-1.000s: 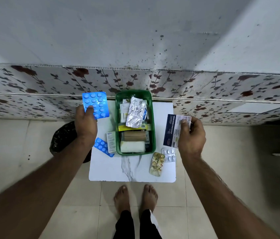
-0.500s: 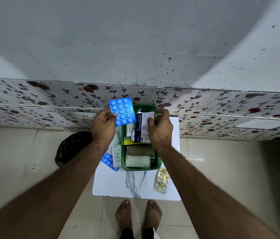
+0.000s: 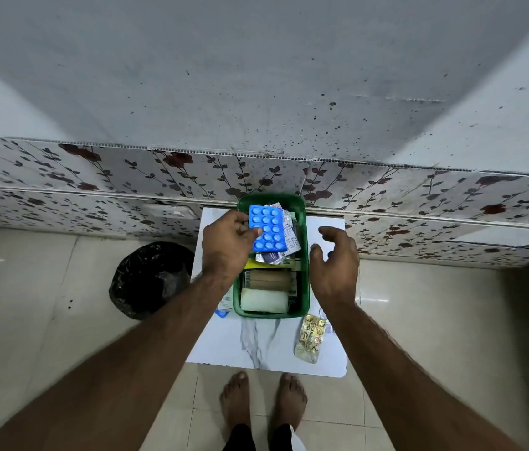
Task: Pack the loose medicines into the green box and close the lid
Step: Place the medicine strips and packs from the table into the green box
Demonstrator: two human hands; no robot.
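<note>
Left hand (image 3: 225, 247): pinches blue blister pack (image 3: 267, 228) over green box (image 3: 304, 255).
Right hand (image 3: 334, 262): fingers spread, empty.
Gold strip (image 3: 310, 338): on table (image 3: 256, 346), possibly capsules.

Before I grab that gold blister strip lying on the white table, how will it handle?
The gold blister strip is thin and flat, so it is probably light and slightly bendy. It lies flush on the white table, so pinching an edge may be fiddly. Its foil looks glossy, possibly slippery. It seems unlikely to roll.

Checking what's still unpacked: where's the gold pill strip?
Head view: the gold pill strip lies on the white table, just off the green box's near right corner, below the right hand.
</note>
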